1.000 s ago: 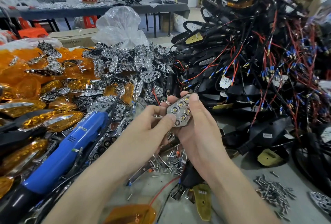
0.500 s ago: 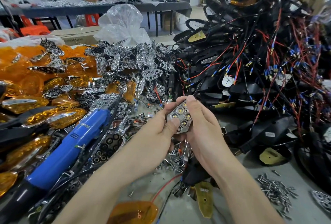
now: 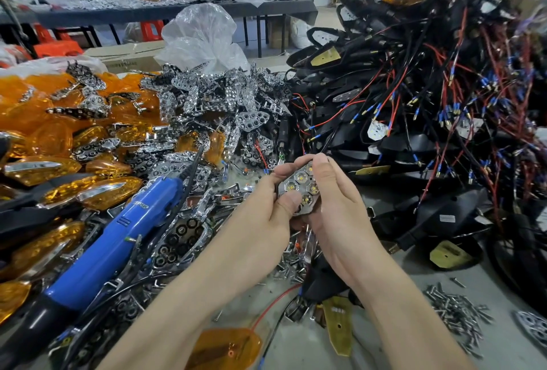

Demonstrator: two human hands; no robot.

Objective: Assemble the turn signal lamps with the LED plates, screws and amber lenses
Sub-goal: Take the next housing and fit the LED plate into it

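left hand (image 3: 266, 210) and right hand (image 3: 334, 207) both pinching the LED plate (image 3: 299, 189), blue screwdriver (image 3: 118, 239) label's too blurry to read

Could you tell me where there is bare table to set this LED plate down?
Bare table shows right of the right forearm, between the black wired housings and the loose screws; a smaller patch lies between the forearms, beside the amber lens. Everywhere else is heaped.

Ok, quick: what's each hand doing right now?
Left hand: pinching the LED plate.
Right hand: gripping the same LED plate.
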